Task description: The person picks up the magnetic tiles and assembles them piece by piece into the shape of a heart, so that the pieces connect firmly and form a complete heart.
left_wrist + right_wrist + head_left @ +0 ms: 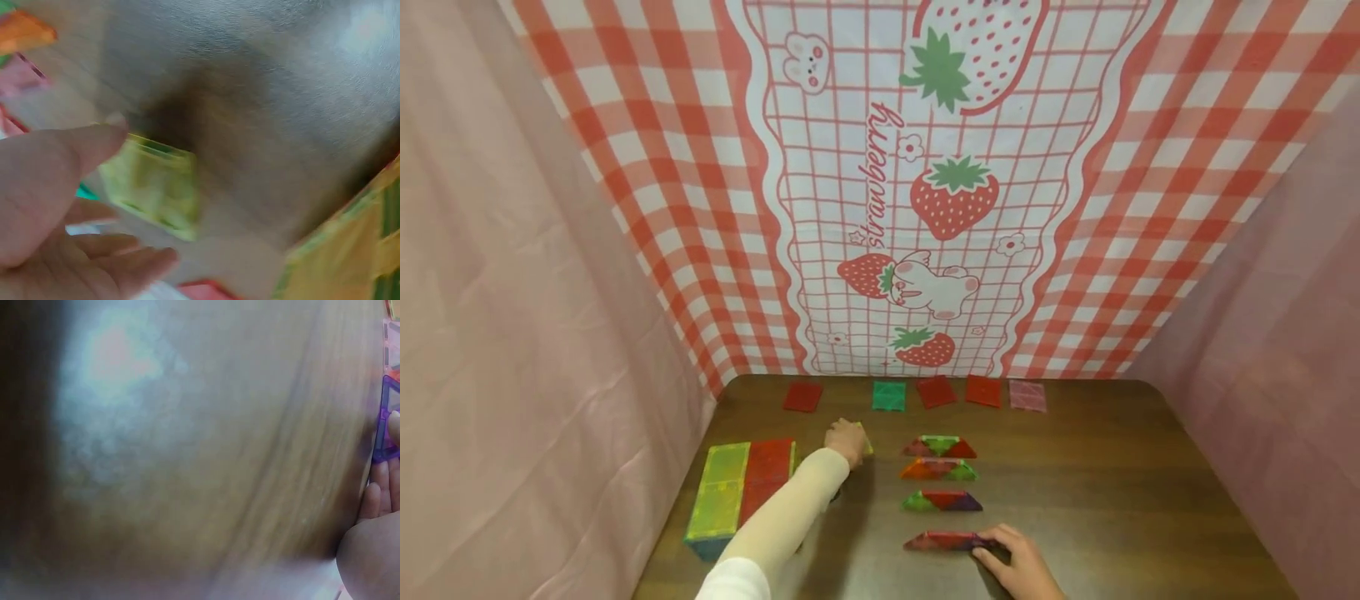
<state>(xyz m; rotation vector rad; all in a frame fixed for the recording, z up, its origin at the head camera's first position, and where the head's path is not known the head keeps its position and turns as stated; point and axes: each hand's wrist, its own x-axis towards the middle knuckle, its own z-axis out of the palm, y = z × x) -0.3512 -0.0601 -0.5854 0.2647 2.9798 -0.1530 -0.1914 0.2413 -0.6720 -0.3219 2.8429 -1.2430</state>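
Note:
My left hand reaches over the table left of the middle. It pinches a see-through yellow square magnetic tile between thumb and fingers. My right hand, near the front, holds the purple triangle tile at the right end of a low trapezoid strip of red and purple tiles. Its thumb lies on the tile's face, with fingers behind. Three similar strips stand in line beyond: a green-red-purple one, an orange-green one and a red-green one.
At the left stands a box of magnetic tiles with a yellow and red top, partly behind my left arm. Along the back edge lie several square tiles, among them a green one and a pink one. A checked strawberry cloth hangs behind the table.

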